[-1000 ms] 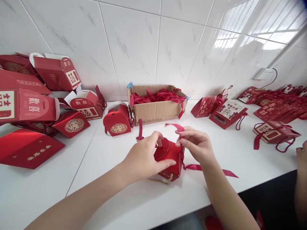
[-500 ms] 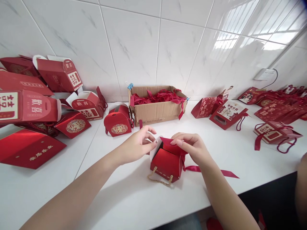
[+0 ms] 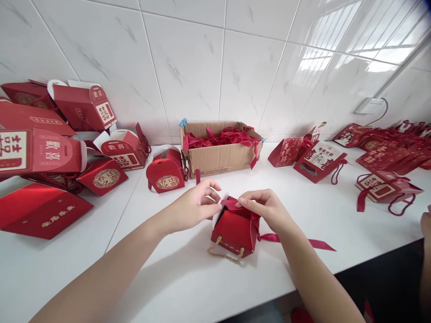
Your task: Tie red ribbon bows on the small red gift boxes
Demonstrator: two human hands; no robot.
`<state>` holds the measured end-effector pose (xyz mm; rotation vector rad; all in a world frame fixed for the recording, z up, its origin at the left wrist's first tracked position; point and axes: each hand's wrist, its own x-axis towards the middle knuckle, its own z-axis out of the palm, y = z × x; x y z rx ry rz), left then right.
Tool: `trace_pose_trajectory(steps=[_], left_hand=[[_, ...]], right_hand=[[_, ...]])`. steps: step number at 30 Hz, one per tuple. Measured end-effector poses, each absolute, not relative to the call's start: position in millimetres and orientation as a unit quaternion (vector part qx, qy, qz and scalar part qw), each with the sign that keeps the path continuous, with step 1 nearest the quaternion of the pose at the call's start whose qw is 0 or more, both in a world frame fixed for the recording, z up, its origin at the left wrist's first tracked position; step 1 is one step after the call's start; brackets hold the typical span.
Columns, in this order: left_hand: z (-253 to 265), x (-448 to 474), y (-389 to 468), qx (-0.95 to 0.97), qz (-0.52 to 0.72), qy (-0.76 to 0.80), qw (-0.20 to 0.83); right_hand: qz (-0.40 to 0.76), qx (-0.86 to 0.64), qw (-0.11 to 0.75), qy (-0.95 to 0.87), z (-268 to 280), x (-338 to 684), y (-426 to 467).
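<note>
A small red gift box (image 3: 232,229) stands partly open on the white table, with a twisted gold cord handle (image 3: 226,257) on its near side. My left hand (image 3: 199,202) has its fingers curled and its thumb against the white-backed end flap at the box's left. At the right of the top, my right hand (image 3: 264,206) pinches a red piece between thumb and fingers; whether that is a flap or ribbon I cannot tell. A dark red ribbon (image 3: 319,244) trails rightward from the box's right end, passing under my right forearm.
Behind the box stands a cardboard carton (image 3: 220,158) of red ribbons. One closed red box (image 3: 167,172) is beside it. Stacked red boxes (image 3: 50,150) fill the left; several more, including a corded box (image 3: 387,187), lie right. Part of another person (image 3: 426,233) shows at the right edge.
The red piece under my right fingers has come down over the box top. My right hand has shifted slightly left, and my left thumb sits a little nearer the box's middle.
</note>
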<state>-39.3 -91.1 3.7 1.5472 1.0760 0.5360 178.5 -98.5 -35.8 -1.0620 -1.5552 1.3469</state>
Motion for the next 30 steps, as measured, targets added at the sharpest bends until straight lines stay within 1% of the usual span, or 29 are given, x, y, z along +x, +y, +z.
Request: trace_pose_trajectory(steps=[9,14,16,19,22,25,30], left_hand=[[4.9,-33.1,-89.0,0.639,0.231,0.437,0.589],[1.5,-34.2,-85.9,0.682,0.183,0.426,0.565],[1.9,-34.9,-86.1,0.693,0.182,0.428,0.551],[4.4,-35.1,-86.5,0.689,0.218,0.427,0.544],[8.1,-34.4,-87.1,0.668,0.258,0.406,0.568],[11.7,-34.2,-89.3,0.651,0.283,0.385,0.590],[16.7,-35.7,-95.4,0.656,0.307,0.361,0.587]], right_hand=[[0.450,-0.381,0.392,-0.706,-34.0,175.7,-98.5],[0.394,-0.360,0.390,-0.750,-35.6,175.8,-97.6],[0.377,-0.350,0.390,-0.764,-36.3,175.0,-98.2],[0.351,-0.330,0.418,-0.770,-37.3,172.9,-100.1],[0.301,-0.323,0.454,-0.773,-38.2,170.1,-102.1],[0.271,-0.321,0.441,-0.793,-38.6,166.7,-103.6],[0.202,-0.342,0.421,-0.815,-39.6,161.8,-105.2]])
